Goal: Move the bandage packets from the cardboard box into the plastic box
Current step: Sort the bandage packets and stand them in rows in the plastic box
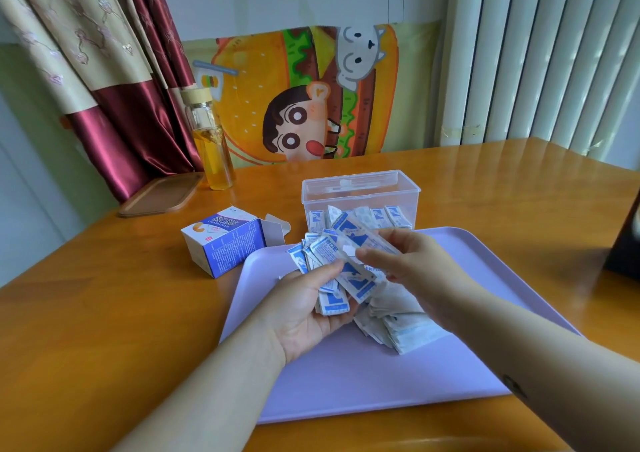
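At centre left of the frame, the white-and-blue cardboard box (223,242) lies with its flap open on the orange wooden table (104,313), just beside the lilac plastic tray (346,382). Over the tray, the left hand (304,309), palm up, curls its fingers round a fanned bunch of blue-and-white bandage packets (332,278). Above centre, the clear plastic box (360,192) holds more packets. The right hand (412,264) pinches packets at the bunch's top. A loose pile of packets (398,323) lies on the tray beneath.

Table (104,313) under tray (346,382), cardboard box (225,243), plastic box (360,188)
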`<state>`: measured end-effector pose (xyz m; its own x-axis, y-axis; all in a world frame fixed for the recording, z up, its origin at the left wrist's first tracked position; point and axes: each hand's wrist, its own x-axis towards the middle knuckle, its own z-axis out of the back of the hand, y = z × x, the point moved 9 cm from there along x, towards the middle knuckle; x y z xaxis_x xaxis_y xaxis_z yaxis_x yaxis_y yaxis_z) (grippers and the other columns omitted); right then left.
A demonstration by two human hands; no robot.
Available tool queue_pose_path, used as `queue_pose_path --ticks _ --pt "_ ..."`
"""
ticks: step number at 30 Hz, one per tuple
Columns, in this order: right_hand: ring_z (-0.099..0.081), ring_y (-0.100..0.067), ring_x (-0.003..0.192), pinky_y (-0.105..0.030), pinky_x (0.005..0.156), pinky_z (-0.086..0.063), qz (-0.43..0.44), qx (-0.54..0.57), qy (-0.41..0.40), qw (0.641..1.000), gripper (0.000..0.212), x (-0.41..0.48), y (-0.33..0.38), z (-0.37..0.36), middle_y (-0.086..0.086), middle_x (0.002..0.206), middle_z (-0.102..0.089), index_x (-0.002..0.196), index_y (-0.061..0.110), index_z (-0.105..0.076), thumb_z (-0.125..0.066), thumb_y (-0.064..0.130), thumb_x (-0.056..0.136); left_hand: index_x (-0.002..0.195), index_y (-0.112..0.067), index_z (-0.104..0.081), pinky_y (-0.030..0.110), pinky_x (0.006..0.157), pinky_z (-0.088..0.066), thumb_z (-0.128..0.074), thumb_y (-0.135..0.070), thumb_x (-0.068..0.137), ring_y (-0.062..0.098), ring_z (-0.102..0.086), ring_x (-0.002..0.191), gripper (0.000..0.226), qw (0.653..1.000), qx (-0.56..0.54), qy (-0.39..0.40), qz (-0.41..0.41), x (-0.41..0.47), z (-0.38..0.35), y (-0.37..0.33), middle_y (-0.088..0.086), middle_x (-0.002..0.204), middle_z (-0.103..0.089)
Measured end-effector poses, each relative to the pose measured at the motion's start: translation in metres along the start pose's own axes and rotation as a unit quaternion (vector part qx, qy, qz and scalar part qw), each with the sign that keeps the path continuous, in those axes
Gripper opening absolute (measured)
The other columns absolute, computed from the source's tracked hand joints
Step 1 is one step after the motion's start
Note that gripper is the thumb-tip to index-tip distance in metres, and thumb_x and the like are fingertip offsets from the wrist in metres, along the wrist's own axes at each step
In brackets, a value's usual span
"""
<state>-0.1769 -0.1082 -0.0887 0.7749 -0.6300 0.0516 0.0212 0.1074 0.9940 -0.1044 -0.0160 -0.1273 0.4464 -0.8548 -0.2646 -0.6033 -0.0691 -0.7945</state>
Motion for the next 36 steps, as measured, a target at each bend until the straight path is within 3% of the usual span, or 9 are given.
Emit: queue_pose_path --ticks 4,6,12,15,18,22,26,31,36 --pt "-0.07 -0.009 0.08 -0.021 0.073 -0.055 0.003 -0.099 0.056 0.993 0.026 -0.003 0.0 -0.014 0.0 0.093 -0.073 0.104 0.021 -0.066 -0.072 0.029 0.08 0.099 -0.014 -0.064 0.028 0.055 -0.056 -0.053 -0.012 0.092 0.021 -0.07 0.07 0.014 1.0 0.019 0.0 -0.01 0.0 -0.003 -0.001 0.01 0.086 -0.073" --pt "-0.068 -0.003 0.078 -0.013 0.068 -0.052 0.009 -0.165 0.052 0.985 0.027 -0.004 0.001 -0.016 0.007 0.092 -0.072 0.107 0.024 -0.064 -0.067 0.037 0.084 0.098 -0.015 -0.065 0.028 0.057 -0.055 -0.052 -0.014 0.092 0.021 -0.069 0.074 0.014 1.0 0.007 0.001 -0.001 0.0 -0.006 0.002 0.009 0.087 -0.073" --pt "-0.057 -0.005 0.092 -0.018 0.076 -0.044 0.01 -0.251 0.049 0.967 0.059 -0.006 0.002 -0.025 0.003 0.111 -0.059 0.134 0.022 -0.043 -0.057 0.052 0.085 0.091 -0.007 -0.075 0.038 0.092 -0.046 -0.05 -0.023 0.089 0.026 -0.063 0.096 0.029 0.997 -0.049 0.045 0.041 -0.003 -0.017 0.004 0.013 0.101 -0.069" --pt "-0.05 -0.016 0.1 -0.026 0.084 -0.041 0.022 -0.282 0.094 0.954 0.045 -0.01 0.0 -0.037 -0.005 0.109 -0.047 0.111 0.018 -0.052 -0.052 0.055 0.085 0.085 -0.005 -0.076 0.036 0.084 -0.049 -0.049 -0.03 0.089 0.024 -0.067 0.084 0.037 0.995 -0.054 0.059 0.067 -0.006 -0.021 0.008 0.012 0.092 -0.07" --pt "-0.047 -0.009 0.08 -0.022 0.069 -0.039 0.022 -0.283 0.132 0.95 0.046 -0.016 0.002 -0.045 0.0 0.096 -0.047 0.098 0.016 -0.045 -0.056 0.058 0.081 0.095 -0.001 -0.07 0.035 0.085 -0.047 -0.05 -0.025 0.091 0.025 -0.064 0.084 0.032 0.993 -0.072 0.031 0.084 -0.007 -0.018 0.011 0.013 0.094 -0.067" --pt "-0.059 -0.016 0.086 -0.026 0.071 -0.048 0.014 -0.305 0.177 0.936 0.048 -0.025 0.008 -0.051 -0.003 0.112 -0.055 0.12 0.018 -0.039 -0.062 0.043 0.085 0.102 -0.006 -0.066 0.031 0.077 -0.051 -0.049 -0.022 0.092 0.021 -0.064 0.081 0.026 0.993 -0.068 -0.005 0.094 -0.003 -0.011 0.015 0.011 0.094 -0.067" --pt "-0.064 -0.026 0.093 -0.044 0.082 -0.053 0.052 -0.335 0.206 0.918 0.04 -0.032 0.021 -0.054 -0.002 0.112 -0.054 0.117 0.02 -0.048 -0.064 0.036 0.084 0.089 -0.007 -0.066 0.029 0.06 -0.053 -0.046 -0.022 0.094 0.02 -0.066 0.067 0.025 0.995 -0.045 -0.028 0.085 -0.001 -0.005 0.014 0.01 0.078 -0.068" --pt "-0.044 0.008 0.106 0.002 0.083 -0.032 0.142 -0.405 0.184 0.884 0.054 -0.033 0.047 -0.036 0.016 0.128 -0.05 0.13 0.034 -0.049 -0.071 0.034 0.08 0.091 0.001 -0.061 0.031 0.058 -0.057 -0.043 -0.013 0.093 0.022 -0.067 0.063 0.023 0.994 -0.089 -0.018 0.055 -0.002 -0.004 0.002 0.015 0.077 -0.067" --pt "-0.032 0.002 0.13 -0.009 0.093 -0.028 0.118 -0.439 0.197 0.868 0.118 -0.029 0.035 -0.03 0.025 0.15 -0.013 0.145 0.047 0.001 -0.082 0.047 0.062 0.094 -0.006 -0.062 0.035 0.062 -0.057 -0.049 -0.009 0.09 0.018 -0.066 0.062 0.014 0.996 -0.058 0.026 0.055 -0.005 -0.018 0.004 0.009 0.072 -0.063"
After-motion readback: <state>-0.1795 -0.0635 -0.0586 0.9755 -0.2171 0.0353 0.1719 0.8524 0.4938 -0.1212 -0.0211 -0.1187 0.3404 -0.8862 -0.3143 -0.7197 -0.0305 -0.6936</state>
